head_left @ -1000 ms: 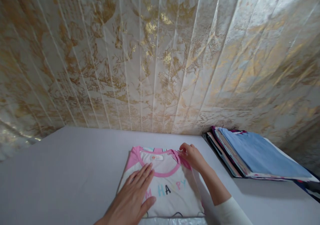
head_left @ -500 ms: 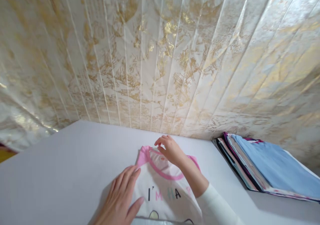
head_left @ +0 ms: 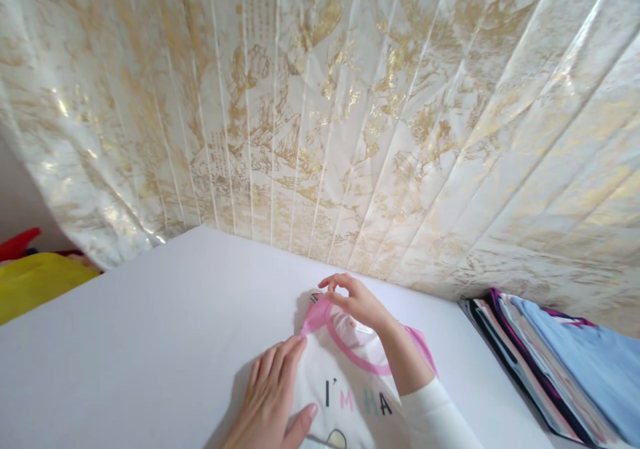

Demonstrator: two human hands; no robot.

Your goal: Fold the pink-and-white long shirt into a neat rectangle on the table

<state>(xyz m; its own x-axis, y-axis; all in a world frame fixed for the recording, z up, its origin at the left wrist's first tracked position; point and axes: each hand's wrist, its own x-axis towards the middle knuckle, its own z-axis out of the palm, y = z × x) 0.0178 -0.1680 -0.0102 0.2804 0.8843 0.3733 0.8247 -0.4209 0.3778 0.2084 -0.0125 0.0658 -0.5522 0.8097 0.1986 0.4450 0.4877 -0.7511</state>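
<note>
Pink-trimmed white folded shirt (head_left: 350,382) lies near you, collar far; your right hand (head_left: 357,302) seems to pinch its far-left shoulder, while your flat, open left hand (head_left: 273,402) presses its left edge.

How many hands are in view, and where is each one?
2. The left hand lies flat on the white and pink shirt, on its left side. The right hand pinches the shirt's pink collar at the far edge. No other person's hands show.
</note>
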